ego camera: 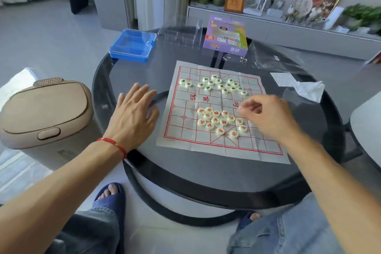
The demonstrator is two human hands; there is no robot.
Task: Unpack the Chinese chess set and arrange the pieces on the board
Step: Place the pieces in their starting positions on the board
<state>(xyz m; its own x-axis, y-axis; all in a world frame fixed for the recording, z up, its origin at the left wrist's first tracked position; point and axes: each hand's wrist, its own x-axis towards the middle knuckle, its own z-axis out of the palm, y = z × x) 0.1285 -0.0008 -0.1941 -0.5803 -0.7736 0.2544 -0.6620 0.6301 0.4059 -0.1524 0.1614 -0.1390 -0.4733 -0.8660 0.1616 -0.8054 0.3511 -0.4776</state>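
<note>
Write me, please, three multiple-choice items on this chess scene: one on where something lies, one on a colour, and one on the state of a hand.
1. Where does the blue plastic case lie?
A. on the board
B. on the glass table, beyond the board's far left corner
C. on the floor

2. What colour are the characters on the cluster of pieces nearest the person?
A. red
B. green
C. black

3. How is the left hand?
A. gripping the box
B. pinching a piece
C. fingers spread flat on the table, left of the paper board

Answers:
1 B: the case sits near the table's far left rim, clear of the board.
2 A: the near cluster bears red characters, while the far cluster bears green.
3 C: its fingers are straight and hold nothing, whereas the right hand has its fingers curled over the board.
</note>
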